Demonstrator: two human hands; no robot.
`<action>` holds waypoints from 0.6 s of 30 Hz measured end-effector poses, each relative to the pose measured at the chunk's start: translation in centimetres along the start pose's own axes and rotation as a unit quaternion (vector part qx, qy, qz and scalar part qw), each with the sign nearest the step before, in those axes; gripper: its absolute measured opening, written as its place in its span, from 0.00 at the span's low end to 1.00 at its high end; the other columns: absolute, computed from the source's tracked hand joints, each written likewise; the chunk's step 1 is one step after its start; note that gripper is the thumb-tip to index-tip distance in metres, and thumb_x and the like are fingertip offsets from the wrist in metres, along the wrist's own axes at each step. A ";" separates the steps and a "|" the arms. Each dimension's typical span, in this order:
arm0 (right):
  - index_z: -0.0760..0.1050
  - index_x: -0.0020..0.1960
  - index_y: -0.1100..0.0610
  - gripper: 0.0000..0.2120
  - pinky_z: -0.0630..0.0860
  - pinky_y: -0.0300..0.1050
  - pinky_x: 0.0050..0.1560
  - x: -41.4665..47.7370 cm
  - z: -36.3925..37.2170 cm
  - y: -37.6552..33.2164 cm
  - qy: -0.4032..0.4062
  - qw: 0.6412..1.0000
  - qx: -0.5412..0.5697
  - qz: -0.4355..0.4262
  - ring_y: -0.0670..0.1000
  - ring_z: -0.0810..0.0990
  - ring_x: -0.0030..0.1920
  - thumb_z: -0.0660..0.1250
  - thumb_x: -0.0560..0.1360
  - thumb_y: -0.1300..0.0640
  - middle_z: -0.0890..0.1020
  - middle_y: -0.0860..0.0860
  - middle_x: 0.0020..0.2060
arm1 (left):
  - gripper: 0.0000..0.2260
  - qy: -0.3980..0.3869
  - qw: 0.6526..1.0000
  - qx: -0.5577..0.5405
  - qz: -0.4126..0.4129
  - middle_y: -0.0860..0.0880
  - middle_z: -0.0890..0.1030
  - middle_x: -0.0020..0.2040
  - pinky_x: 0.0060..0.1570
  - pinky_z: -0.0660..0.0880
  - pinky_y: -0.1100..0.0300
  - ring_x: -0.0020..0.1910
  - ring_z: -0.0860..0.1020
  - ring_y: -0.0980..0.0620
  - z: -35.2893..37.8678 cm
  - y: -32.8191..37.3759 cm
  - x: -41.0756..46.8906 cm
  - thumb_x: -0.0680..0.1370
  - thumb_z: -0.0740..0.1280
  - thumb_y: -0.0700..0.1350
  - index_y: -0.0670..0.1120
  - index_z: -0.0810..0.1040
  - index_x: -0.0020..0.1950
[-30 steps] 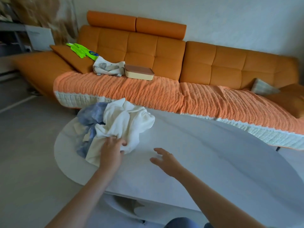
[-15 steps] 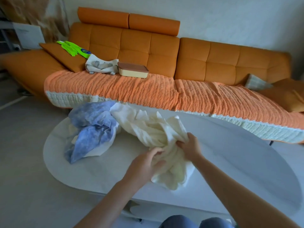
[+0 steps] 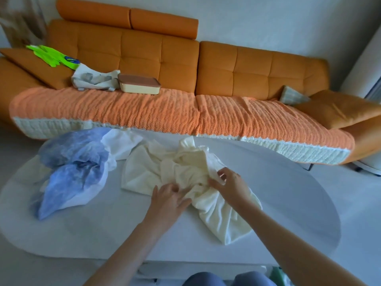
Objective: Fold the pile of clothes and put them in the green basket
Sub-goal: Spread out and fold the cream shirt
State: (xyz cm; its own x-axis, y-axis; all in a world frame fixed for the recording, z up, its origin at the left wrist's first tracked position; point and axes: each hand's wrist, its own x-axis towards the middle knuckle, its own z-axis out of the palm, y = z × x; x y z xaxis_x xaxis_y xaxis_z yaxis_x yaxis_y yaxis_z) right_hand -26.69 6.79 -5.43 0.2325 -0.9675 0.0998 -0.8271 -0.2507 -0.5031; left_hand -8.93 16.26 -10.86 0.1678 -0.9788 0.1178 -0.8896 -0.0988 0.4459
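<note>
1. Your left hand [image 3: 169, 200] lay on the near edge of the cream garment [image 3: 144, 172]. Its fingers were spread and mostly straight, pressing on the cloth rather than clenched round it.
2. Your right hand [image 3: 232, 185] sat just beside it, on the bunched middle of the same garment. Its thumb and curled fingers pinched a fold.
3. The cream garment was crumpled on the white table [image 3: 103, 228], about mid-table, with one end trailing toward you under your right wrist.
4. The blue garment [image 3: 76, 162] lay in a heap on the left part of the table, with some white cloth [image 3: 121, 143] at its far side touching the cream one.
5. Beyond the table stood an orange sofa [image 3: 257, 65] with an orange knitted cover [image 3: 123, 108] over its seat.
6. On the sofa's left part were a bright green item [image 3: 51, 54], a pale bag [image 3: 94, 79] and a cream box with a brown lid [image 3: 140, 85].
7. A sliver of green [image 3: 278, 274] showed at the bottom edge by your knee; I could not tell what it was.
</note>
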 end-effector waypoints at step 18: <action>0.66 0.69 0.54 0.27 0.73 0.46 0.54 3.4 -4.0 2.4 -0.041 0.994 0.043 0.092 0.56 0.75 0.57 0.67 0.72 0.53 0.76 0.54 0.57 | 0.13 0.185 0.968 -0.047 0.162 0.53 0.73 0.60 0.60 0.66 0.60 0.60 0.72 0.53 1.1 0.4 -2.7 0.74 0.59 0.44 0.48 0.75 0.57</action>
State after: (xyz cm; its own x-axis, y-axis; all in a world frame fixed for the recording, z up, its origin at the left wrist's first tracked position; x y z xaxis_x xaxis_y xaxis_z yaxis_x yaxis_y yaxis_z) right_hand -29.97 2.75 -2.87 0.1261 -0.9896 -0.0694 -0.8129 -0.0630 -0.5789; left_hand -10.20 18.64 -11.99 0.0429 -0.8233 0.5660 -0.8812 0.2358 0.4097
